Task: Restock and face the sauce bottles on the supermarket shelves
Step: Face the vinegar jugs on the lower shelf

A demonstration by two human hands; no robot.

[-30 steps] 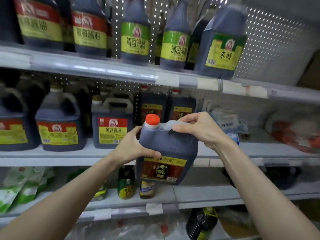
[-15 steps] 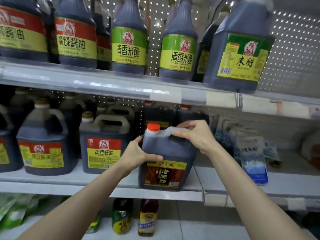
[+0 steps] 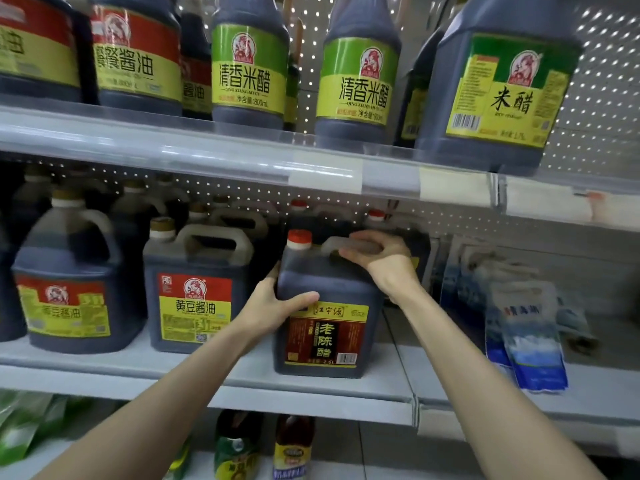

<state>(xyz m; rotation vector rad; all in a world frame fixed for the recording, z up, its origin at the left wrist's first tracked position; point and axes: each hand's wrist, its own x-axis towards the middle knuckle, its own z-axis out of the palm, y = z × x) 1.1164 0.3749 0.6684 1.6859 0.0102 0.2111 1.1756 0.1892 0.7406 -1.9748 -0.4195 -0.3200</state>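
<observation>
Item: dark vinegar jug, square body, red-and-gold front label.
Location: standing on the middle shelf, base on the board, close to the front edge.
Long axis: vertical; the jug is upright, not visibly tilted.
Top end: red cap points up, at the left of the jug's top.
Handle: pale moulded handle runs from beside the cap toward the right, across the top.
Facing: the label faces out toward the aisle and the camera, text upright.
Left hand: grip wraps the jug's upper left corner; thumb lies across the front just above the label, fingers go round the left side, out of sight.
Right hand: grip curls over the handle from above, fingers hooked under it.
Left neighbour: soy sauce jug with a red-and-yellow label, just beside the left hand, label also facing out.
Behind: more red-capped jugs, partly hidden.
Right neighbour: blue-and-white bags, leaning, apart from the jug.
Upper shelf: green-label bottles stand upright above.
</observation>
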